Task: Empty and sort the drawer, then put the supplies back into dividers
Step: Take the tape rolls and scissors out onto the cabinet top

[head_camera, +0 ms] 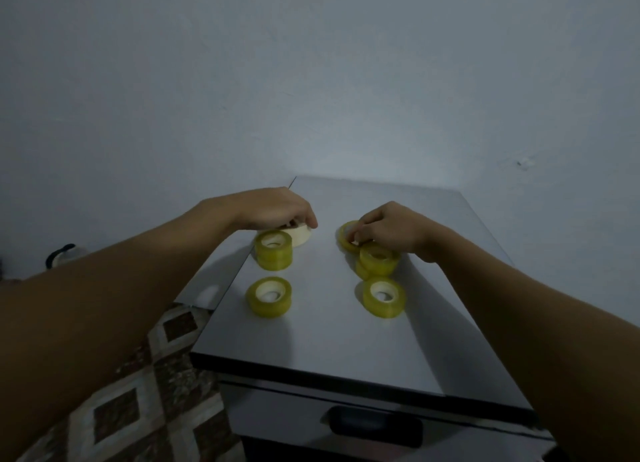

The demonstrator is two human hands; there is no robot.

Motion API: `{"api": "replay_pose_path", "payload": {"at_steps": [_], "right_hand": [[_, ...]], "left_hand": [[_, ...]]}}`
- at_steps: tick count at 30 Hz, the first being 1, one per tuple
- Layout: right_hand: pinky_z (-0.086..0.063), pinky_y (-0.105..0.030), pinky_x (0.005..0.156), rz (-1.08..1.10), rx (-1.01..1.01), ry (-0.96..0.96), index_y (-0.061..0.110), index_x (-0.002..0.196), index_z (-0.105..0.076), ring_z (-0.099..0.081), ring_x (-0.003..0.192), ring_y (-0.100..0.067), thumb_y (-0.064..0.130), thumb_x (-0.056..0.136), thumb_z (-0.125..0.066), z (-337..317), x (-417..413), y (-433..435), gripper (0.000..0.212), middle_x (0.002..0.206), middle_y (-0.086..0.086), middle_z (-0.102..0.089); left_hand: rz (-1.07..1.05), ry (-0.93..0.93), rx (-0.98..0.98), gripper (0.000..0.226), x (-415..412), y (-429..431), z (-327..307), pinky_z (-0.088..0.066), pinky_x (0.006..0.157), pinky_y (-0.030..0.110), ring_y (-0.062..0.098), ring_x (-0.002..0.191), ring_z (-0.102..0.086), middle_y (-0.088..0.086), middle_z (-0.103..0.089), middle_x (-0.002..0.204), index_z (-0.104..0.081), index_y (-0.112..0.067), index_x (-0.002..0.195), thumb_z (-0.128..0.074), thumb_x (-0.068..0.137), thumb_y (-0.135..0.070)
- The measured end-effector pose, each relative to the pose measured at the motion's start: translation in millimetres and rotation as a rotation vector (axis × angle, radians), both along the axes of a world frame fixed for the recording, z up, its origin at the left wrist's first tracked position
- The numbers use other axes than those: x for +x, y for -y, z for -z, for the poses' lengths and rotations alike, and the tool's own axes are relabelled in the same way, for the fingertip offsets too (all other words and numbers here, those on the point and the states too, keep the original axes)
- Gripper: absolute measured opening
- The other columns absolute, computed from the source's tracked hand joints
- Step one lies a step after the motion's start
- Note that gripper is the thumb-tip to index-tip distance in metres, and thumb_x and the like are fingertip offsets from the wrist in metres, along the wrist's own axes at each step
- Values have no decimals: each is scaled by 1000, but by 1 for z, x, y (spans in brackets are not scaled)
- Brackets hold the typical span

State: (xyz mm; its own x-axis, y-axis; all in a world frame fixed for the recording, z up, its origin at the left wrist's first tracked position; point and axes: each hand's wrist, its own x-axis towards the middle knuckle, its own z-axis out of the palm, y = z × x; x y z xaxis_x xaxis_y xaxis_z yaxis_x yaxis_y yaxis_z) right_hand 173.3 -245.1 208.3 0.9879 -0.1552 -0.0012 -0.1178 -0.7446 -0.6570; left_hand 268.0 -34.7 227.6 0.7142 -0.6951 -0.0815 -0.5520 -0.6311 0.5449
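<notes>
**Clerk:** Item and location to be entered?

**Checker:** Yellow tape rolls, laid out on the cabinet top in two columns. Left column: near-left roll, with the left stack behind it. Right column: near-right roll, with the right stack behind it. One white tape roll is listed at the far left, and one tilted yellow roll at the far right.

**Clerk:** How are the hands recorded?

**Checker:** The white tape roll is covered from above by the left hand, with fingers curled round its rim. The tilted yellow roll is pinched near its core by the right hand and is raised on edge.

**Clerk:** Handling notes?

**Checker:** The rolls are judged light and rigid, with smooth sides that are likely slippery. Rolling is to be expected from any roll set on edge. Hold is best taken across the outer rim, or with a finger hooked through the core. The stacks are judged liable to slide apart if nudged.

**Clerk:** Markings?

**Checker:** No brand, label or writing can be read. The cores appear plain white, and the light is dim.

**Clerk:** Drawer?

**Checker:** The drawer beneath the top appears closed, and its dark handle is untouched. No dividers can be seen. Sorting is judged under way, and the return of the supplies is not yet begun.
</notes>
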Motion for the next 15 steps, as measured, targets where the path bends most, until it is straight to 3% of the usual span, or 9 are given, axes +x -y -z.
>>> {"api": "replay_pose_path", "payload": {"at_steps": [5, 10, 15], "right_hand": [[-56, -28, 82, 10, 19, 1, 21, 87, -80, -65, 92, -13, 21, 85, -65, 1, -9, -1, 15, 96, 4, -73], [-57, -30, 84, 9, 14, 5, 20, 87, -80, -65, 92, -14, 22, 86, -65, 2, -14, -4, 15, 97, 4, -73], [-57, -31, 84, 5, 25, 44, 19, 89, -79, -66, 94, -16, 23, 87, -65, 1, -18, -5, 14, 98, 2, -73]], "left_hand": [[-2, -3, 1, 46, -12, -4, -2, -51, 93, 35, 12, 96, -64, -7, -69, 109, -77, -28, 104, -43, 78, -47], [15, 37, 38, 34, -19, -5, -4, -50, 98, 37, 14, 102, -63, -4, -68, 116, -74, -28, 111, -46, 93, -35], [-10, 113, -6, 32, -26, -8, -8, -48, 90, 24, 5, 99, -61, -12, -66, 113, -70, -26, 118, -49, 96, -19]]}}
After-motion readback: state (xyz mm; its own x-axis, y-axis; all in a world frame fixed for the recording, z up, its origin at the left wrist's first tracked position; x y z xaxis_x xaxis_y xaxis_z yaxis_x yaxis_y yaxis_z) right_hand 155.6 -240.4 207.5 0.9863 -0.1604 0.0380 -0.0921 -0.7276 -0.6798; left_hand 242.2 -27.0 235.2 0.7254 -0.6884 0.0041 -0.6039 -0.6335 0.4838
